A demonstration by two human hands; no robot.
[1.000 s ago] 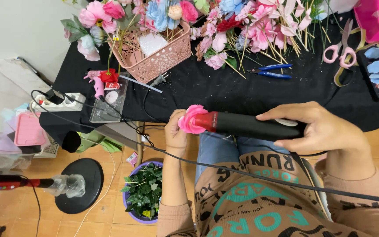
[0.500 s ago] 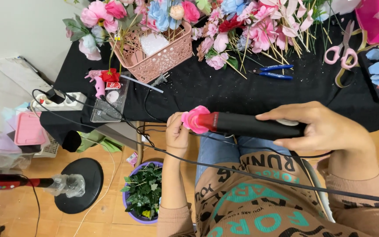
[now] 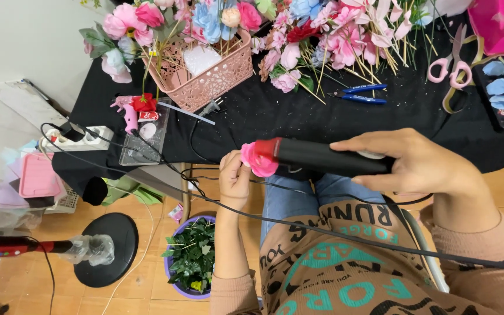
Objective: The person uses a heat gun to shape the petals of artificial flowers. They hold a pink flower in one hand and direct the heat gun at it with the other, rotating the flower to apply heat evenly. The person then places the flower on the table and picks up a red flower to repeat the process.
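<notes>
Hands hold flower [image 3: 258, 160], black tool [image 3: 322, 157]

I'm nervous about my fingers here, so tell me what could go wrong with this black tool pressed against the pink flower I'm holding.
The left hand pinches the pink flower right at the red tip of the black tool; if that tip is hot, fingers could get burned. The black cord trails across the lap and might snag as the right hand moves. Fabric flowers lie close by on the table.
</notes>
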